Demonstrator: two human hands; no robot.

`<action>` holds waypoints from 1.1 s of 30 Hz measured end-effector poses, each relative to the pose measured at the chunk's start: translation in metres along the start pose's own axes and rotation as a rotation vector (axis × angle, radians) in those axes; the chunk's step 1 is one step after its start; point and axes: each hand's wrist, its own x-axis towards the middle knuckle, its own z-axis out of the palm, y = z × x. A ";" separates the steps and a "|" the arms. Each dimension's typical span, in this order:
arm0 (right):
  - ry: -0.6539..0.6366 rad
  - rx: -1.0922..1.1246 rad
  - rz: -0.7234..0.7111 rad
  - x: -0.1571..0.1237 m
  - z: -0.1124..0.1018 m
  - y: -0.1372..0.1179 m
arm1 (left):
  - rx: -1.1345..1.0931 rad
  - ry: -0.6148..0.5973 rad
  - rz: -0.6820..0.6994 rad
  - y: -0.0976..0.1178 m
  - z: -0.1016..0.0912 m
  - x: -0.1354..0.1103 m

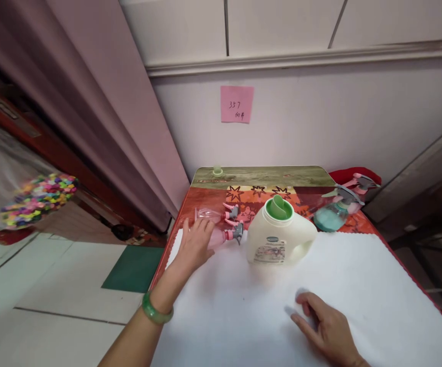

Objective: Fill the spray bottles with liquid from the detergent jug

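Two clear pink spray bottles lie on their sides with grey-and-pink trigger heads pointing right, a far spray bottle and a near spray bottle. My left hand, a green bangle on its wrist, is over the near one with fingers stretched out across its base end; whether it bears on the bottle is hard to tell. To the right stands a cream jug with a handle and a green spout insert in its open mouth. My right hand hovers above the white cloth, thumb and forefinger apart, holding nothing.
A white cloth covers the table's near part. At the right back are a spray bottle of teal liquid and another pink trigger head. A small green ring-shaped cap sits at the far edge. The wall bears a pink note.
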 end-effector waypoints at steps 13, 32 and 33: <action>-0.001 0.019 0.011 0.003 -0.001 -0.003 | 0.075 -0.006 -0.101 -0.014 0.032 0.024; 0.662 0.453 0.514 0.105 -0.094 0.074 | -0.247 0.188 -0.536 0.022 0.012 -0.151; 0.683 0.378 0.537 0.122 -0.100 0.088 | -0.258 0.187 -0.562 0.026 0.012 -0.158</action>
